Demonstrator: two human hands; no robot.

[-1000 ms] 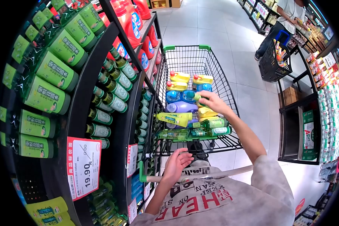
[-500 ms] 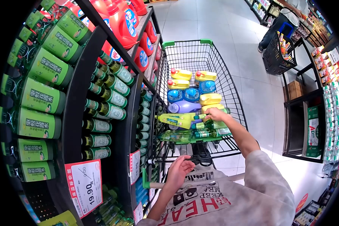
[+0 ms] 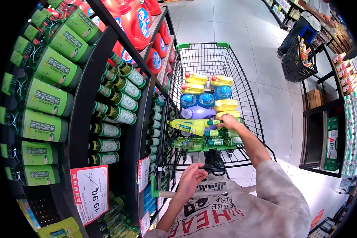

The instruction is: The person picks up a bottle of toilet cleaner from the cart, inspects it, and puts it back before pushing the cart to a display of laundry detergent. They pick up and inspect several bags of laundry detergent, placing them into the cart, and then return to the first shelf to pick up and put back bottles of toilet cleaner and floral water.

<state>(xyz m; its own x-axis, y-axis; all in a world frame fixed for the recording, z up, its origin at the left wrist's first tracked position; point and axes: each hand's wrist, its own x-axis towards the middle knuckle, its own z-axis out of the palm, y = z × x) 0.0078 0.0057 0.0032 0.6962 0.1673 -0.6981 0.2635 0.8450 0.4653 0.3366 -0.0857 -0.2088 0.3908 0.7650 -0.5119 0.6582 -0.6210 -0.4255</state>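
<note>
My right hand [image 3: 229, 121] is inside the shopping cart [image 3: 248, 93], its fingers closed around a green glass bottle [image 3: 213, 122] that lies on its side with the neck to the left; much of the bottle is hidden under the hand. Below it lie more green bottles [image 3: 216, 141]. To its left is a yellow-green bottle [image 3: 188, 126], and just beyond is a purple bottle [image 3: 198, 112]. My left hand [image 3: 192, 178] hovers above the cart's handle bar [image 3: 168, 194], fingers loosely bent and apart, holding nothing.
Yellow bottles [image 3: 195, 77] and blue bottles [image 3: 206, 100] stand farther up in the cart. Shelves with green bottles [image 3: 50, 96] and red detergent jugs [image 3: 133, 25] line the left. A black shopping basket [image 3: 299, 63] beside a person [image 3: 291, 35] and shelving stand to the right.
The view has shifted slightly, so the cart sits a little farther right. My right hand stays on the bottle, and my left hand keeps nearly the same pose.
</note>
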